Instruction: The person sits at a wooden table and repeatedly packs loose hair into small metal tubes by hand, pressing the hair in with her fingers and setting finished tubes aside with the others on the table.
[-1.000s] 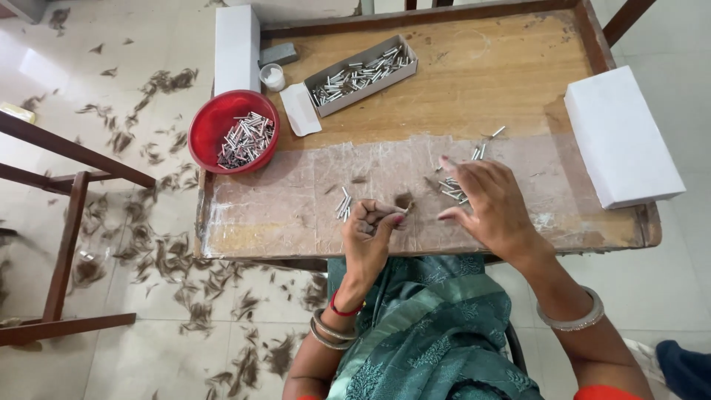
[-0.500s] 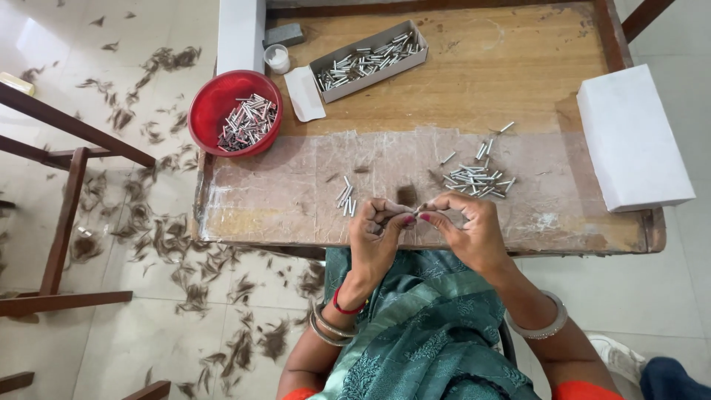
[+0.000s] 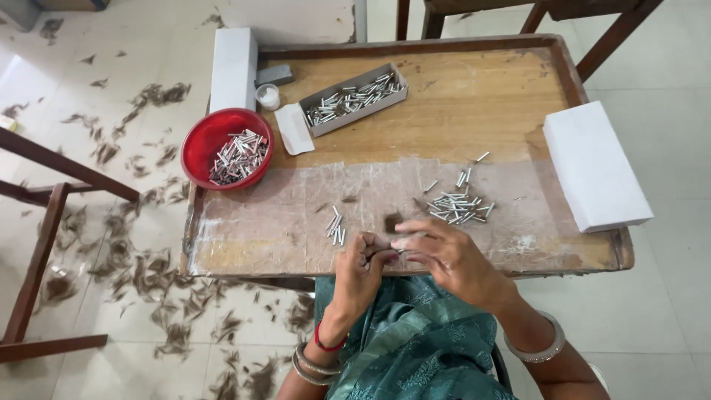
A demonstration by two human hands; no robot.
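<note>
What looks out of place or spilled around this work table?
Dark tufts of fibre lie scattered over the floor left of the table, like spilled offcuts. On the table, small metal tubes lie loose in a heap, though others sit in the red bowl and grey tray.

Bright, even daylight, glare at the floor's (image 3: pixel 44 89) upper left, soft shadows; hands perhaps slightly motion-blurred.

Small dark tuft (image 3: pixel 392 221) on tabletop, loose metal tubes (image 3: pixel 458 207) heaped just right
</note>
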